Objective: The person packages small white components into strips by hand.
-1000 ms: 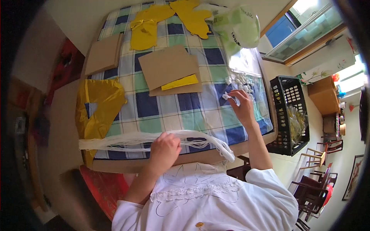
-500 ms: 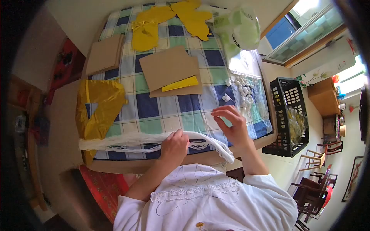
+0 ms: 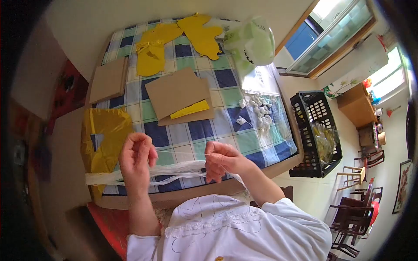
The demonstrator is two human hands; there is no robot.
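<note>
A thin white thread (image 3: 180, 152) runs nearly level between my two hands, above the table's front edge. My left hand (image 3: 136, 155) is closed in a pinch on its left end. My right hand (image 3: 224, 160), also closed, pinches the thread between thumb and forefinger. Below both hands lies a long hank of white thread (image 3: 172, 168), stretched left to right along the front of the checked cloth (image 3: 201, 129). The hank's right part is partly hidden behind my right hand and forearm.
Cardboard sheets (image 3: 174, 95) with a yellow strip (image 3: 190, 109) lie mid-table; more cardboard (image 3: 109, 80) is at left. Gold foil (image 3: 111, 130), yellow cut-outs (image 3: 200, 35), a green-white bag (image 3: 252, 41) and small white bundles (image 3: 260, 108) surround them. A black crate (image 3: 315, 135) stands right.
My left hand has left the hank and moved left and up. My right hand has come left and down, closing its fingers. A thread now spans between them. The view has shifted slightly.
</note>
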